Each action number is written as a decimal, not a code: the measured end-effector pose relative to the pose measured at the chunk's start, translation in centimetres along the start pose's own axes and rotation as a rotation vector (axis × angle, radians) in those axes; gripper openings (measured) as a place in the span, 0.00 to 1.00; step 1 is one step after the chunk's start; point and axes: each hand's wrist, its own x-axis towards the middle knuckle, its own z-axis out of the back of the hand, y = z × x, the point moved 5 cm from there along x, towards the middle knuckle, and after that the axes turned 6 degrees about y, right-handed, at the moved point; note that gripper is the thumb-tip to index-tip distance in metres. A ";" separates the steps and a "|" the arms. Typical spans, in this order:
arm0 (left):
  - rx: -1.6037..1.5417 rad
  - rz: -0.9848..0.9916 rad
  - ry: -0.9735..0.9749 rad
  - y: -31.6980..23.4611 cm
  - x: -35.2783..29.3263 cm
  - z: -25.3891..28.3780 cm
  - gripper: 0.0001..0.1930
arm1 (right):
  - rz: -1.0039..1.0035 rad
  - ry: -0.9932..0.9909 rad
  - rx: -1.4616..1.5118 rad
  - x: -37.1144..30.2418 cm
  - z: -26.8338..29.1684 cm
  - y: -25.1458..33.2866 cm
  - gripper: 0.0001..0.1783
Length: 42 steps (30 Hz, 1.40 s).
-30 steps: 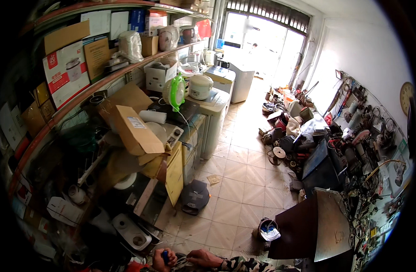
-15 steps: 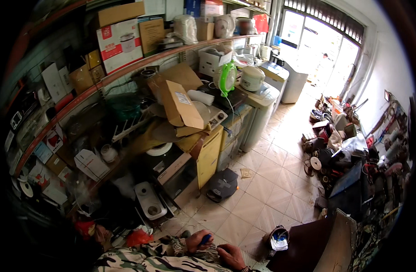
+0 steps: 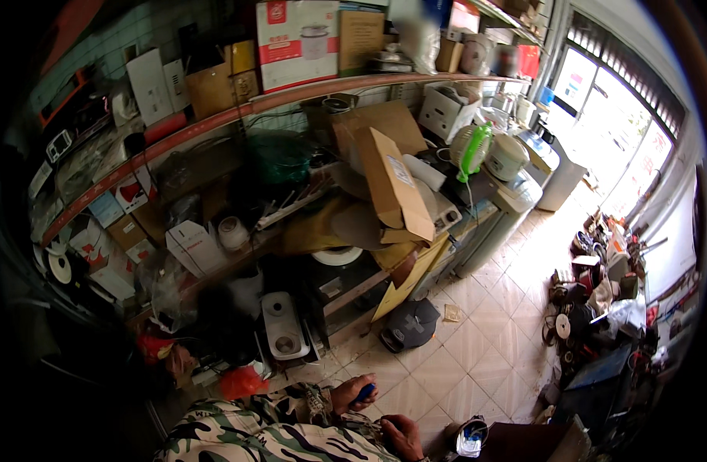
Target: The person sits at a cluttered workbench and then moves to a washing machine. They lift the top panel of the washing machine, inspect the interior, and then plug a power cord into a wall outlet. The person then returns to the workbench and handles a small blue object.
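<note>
My left hand point(image 3: 353, 393) is closed around a small blue object point(image 3: 365, 392); its kind is hidden by the fingers. Close by, my right hand point(image 3: 402, 436) rests low at the lower edge, fingers loosely bent, with nothing visible in it. Both hands are apart. Camouflage sleeves point(image 3: 292, 404) and clothing fill the space around them. Just right of my right hand stands a small round bucket point(image 3: 472, 437) with a blue and white packet inside.
A dark grey appliance point(image 3: 410, 325) lies on the tiled floor point(image 3: 454, 354) ahead. A two-burner stove point(image 3: 285, 326) sits to the left below crowded shelves point(image 3: 269, 100). An open carton point(image 3: 394, 185) and a green fan point(image 3: 474, 150) stand further back. Piled parts point(image 3: 592, 323) line the right side.
The view has swung to the left, so the shelves and floor appear shifted to the right. My left hand still holds the blue object, and both hands stay near each other.
</note>
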 end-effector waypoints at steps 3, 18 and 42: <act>-0.088 -0.019 0.053 -1.1 0.5 2.8 0.28 | -0.255 0.029 0.281 1.7 -0.3 0.4 0.15; -0.173 0.044 0.120 -3.6 0.4 7.8 0.22 | -0.595 0.016 0.294 5.7 -0.4 6.9 0.21; -0.139 0.358 0.151 -0.7 2.9 5.1 0.21 | -0.569 -0.318 0.509 0.7 -2.4 3.5 0.15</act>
